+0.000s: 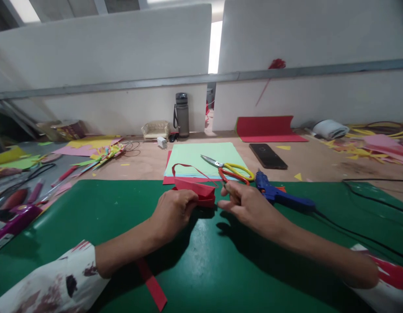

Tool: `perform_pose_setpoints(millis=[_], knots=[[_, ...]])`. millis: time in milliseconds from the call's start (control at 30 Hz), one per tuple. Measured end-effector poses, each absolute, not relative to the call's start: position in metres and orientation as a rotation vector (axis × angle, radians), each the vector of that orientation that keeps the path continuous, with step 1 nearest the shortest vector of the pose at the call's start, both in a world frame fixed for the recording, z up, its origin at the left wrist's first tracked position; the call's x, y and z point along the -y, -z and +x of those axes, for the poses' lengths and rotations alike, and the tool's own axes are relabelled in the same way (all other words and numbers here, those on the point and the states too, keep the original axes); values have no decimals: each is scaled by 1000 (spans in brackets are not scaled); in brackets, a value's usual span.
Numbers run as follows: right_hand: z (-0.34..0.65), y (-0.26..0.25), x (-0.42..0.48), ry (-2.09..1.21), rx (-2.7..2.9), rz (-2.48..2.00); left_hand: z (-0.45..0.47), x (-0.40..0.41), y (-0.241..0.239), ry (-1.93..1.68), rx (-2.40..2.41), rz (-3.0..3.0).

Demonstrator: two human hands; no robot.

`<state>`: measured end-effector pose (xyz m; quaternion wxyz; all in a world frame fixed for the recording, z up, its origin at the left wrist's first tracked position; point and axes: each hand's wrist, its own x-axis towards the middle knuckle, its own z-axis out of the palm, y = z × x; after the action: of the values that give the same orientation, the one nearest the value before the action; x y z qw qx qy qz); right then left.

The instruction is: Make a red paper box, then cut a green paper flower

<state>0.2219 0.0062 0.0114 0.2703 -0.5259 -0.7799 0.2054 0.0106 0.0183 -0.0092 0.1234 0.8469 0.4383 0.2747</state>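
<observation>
My left hand point(177, 211) pinches a folded red paper piece point(206, 198) by its near-left side, above the green mat point(201, 269). A thin red strip point(190, 166) curls up behind the folded piece. To its right is my right hand point(242, 202), fingers partly curled, thumb and fingertips apart, with no held object that I can make out. Just beyond those fingers lie scissors point(217, 162) with one yellow and one red handle; contact with the red handle is unclear. Another red paper strip point(152, 284) lies near my left forearm.
A blue glue gun point(283, 199) with a black cord lies to the right. Pale green sheets point(195, 152), a black phone point(267, 155) and a dark bottle point(182, 115) are farther back. Paper scraps and a purple box point(15, 226) are at left.
</observation>
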Motion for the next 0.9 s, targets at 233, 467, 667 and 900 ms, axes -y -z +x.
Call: perform_pose_setpoints(millis=[233, 467, 667, 900], knots=[[214, -4, 22, -440, 2593, -1595, 10, -19, 15, -899, -1279, 2536], [220, 3, 13, -146, 2501, -1407, 9, -19, 18, -1034, -1212, 2649], [221, -2, 0, -32, 2249, -1232, 8, -22, 23, -1066, -1142, 2645], [210, 6, -7, -19, 2316, -1153, 5, -18, 17, -1115, -1072, 2635]])
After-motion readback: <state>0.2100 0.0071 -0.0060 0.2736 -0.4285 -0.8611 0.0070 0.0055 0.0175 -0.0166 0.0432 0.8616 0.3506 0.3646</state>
